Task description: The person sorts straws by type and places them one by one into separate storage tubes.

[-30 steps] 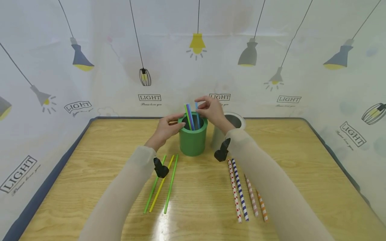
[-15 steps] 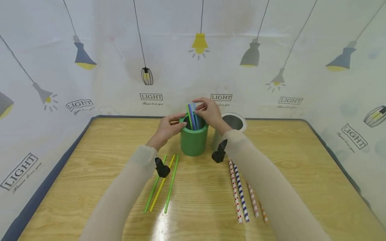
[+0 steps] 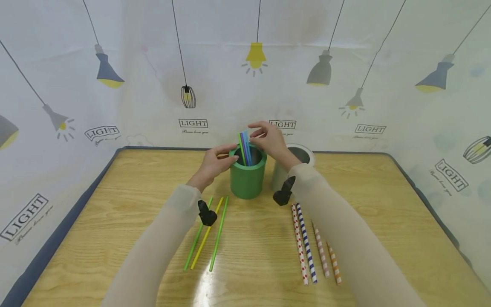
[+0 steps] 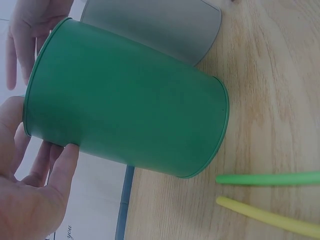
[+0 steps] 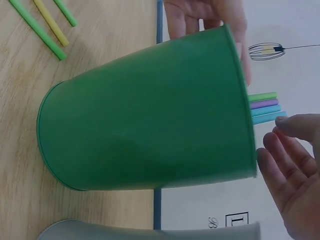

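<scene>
A green bucket [image 3: 246,183] stands upright near the table's back edge. Several slim drinking straws [image 3: 245,149], green, purple and blue, lean together inside it with their tops above the rim. On the rim's left side, my left hand [image 3: 212,164] holds the bucket between thumb and fingers. My right hand [image 3: 270,140] hovers over the right rim, fingers loosely spread around nothing. Its thumb [image 5: 295,125] comes very close to a light blue straw [image 5: 270,117] in the right wrist view; whether they touch I cannot tell.
Right behind the green bucket stands a grey bucket [image 3: 280,175], partly covered by my right arm. Two green straws and a yellow straw [image 3: 201,247] lie at left. At right lie dotted and striped paper straws [image 3: 307,243]. A printed curtain [image 3: 153,106] encloses the table.
The light blue straw in my right hand tilted left against the other straws, and my right hand let it go and drew back slightly right. The left hand stayed at the rim.
</scene>
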`<action>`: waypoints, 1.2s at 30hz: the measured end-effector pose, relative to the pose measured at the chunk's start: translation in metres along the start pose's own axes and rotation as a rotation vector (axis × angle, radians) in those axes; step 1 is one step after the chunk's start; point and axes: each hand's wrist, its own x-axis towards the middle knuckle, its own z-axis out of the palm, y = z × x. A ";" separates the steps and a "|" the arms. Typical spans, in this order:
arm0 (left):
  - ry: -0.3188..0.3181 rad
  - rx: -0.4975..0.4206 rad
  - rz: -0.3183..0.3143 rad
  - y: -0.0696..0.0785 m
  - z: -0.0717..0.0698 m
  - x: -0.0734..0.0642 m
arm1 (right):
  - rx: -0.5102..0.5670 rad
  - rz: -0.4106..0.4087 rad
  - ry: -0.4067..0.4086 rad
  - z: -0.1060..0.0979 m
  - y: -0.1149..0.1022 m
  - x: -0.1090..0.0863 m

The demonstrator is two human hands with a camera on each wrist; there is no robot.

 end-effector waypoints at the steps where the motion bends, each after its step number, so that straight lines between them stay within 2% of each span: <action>1: -0.001 -0.001 -0.001 0.000 0.000 0.000 | 0.004 -0.004 -0.003 -0.001 -0.001 -0.001; 6: 0.002 -0.007 -0.011 -0.001 0.000 0.002 | 0.026 -0.038 -0.031 -0.007 -0.007 -0.007; 12: -0.001 0.002 -0.007 0.000 0.000 0.002 | 0.075 -0.101 -0.128 -0.011 -0.014 -0.027; 22: -0.010 0.016 0.002 0.000 -0.001 0.000 | 0.042 -0.217 -0.240 -0.002 -0.015 -0.058; 29: -0.014 0.015 0.012 0.000 -0.001 -0.002 | 0.062 -0.207 -0.358 0.011 -0.008 -0.079; 36: -0.013 0.010 0.021 0.000 0.000 -0.002 | 0.074 -0.168 -0.401 0.034 0.006 -0.096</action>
